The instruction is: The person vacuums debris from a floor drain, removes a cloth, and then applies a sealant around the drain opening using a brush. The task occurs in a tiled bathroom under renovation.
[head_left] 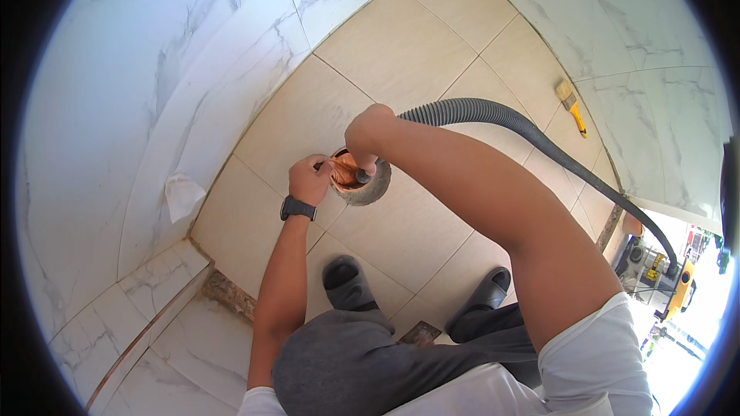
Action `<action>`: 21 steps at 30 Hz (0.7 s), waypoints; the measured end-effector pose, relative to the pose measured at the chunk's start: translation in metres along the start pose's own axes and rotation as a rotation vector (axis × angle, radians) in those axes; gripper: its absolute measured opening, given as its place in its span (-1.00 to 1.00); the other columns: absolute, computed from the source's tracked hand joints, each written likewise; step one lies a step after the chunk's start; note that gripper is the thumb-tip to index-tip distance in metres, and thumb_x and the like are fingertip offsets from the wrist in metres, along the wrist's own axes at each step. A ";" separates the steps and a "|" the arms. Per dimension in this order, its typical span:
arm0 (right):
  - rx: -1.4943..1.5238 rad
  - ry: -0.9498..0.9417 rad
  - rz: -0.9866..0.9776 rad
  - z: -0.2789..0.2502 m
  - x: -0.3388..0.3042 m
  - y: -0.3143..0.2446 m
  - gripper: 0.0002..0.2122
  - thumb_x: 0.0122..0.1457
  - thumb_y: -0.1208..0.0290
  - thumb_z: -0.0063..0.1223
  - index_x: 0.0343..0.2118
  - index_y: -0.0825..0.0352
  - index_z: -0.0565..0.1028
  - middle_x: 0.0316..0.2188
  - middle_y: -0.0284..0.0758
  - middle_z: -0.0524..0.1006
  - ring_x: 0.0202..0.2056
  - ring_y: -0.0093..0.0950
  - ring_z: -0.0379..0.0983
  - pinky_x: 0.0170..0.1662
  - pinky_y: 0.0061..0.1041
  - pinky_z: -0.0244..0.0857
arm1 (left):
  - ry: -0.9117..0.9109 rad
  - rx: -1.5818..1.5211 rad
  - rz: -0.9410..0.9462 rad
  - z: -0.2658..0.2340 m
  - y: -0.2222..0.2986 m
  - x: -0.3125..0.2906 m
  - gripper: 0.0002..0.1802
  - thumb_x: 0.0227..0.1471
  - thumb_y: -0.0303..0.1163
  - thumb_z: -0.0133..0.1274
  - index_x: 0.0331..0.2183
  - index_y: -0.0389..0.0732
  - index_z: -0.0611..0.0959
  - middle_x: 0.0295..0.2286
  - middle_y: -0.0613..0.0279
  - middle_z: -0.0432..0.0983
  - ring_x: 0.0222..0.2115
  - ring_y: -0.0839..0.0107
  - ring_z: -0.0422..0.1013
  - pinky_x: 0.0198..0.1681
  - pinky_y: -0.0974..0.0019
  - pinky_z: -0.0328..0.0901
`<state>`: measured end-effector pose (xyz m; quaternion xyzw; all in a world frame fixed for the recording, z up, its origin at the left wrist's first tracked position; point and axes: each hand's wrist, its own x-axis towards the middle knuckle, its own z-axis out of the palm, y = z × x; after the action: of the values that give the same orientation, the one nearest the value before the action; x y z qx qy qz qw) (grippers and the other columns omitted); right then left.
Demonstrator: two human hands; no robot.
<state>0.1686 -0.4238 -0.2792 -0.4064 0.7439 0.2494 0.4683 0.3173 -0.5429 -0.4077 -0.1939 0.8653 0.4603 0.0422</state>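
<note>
A round floor opening with a rough grey cement collar (368, 196) sits in front of me, with a wrinkled-looking orange lining (346, 171) inside. My left hand (310, 181), wearing a dark wristwatch (297, 208), pinches the left edge of that lining. Over the far side of the opening, my right hand (370, 136) is closed round the end of a black ribbed vacuum hose (462, 111). The dark hose tip points down into the opening. My forearm and hand partly hide the grip.
A paintbrush (572, 107) with a yellow handle lies by the right wall. The hose curves right to a yellow-and-black machine (659, 281) at the bright doorway. Marbled walls (223, 61) enclose the beige tiled floor (401, 38). White paper (183, 196) is at the left wall.
</note>
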 end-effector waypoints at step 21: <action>0.294 0.302 0.065 0.043 -0.070 0.012 -0.73 0.05 0.14 0.22 -0.39 0.26 0.67 -0.41 -0.27 0.66 -0.34 -0.31 0.63 -0.32 -0.35 0.49 | -0.072 0.020 0.233 0.027 0.019 -0.092 -0.91 0.02 -0.48 0.17 -0.35 -0.23 0.69 -0.38 0.05 0.60 -0.33 0.05 0.52 -0.25 0.10 0.41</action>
<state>0.1956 -0.3594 -0.2353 -0.3422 0.8466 0.0894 0.3977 0.3918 -0.4837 -0.3853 -0.0749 0.8844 0.4601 0.0216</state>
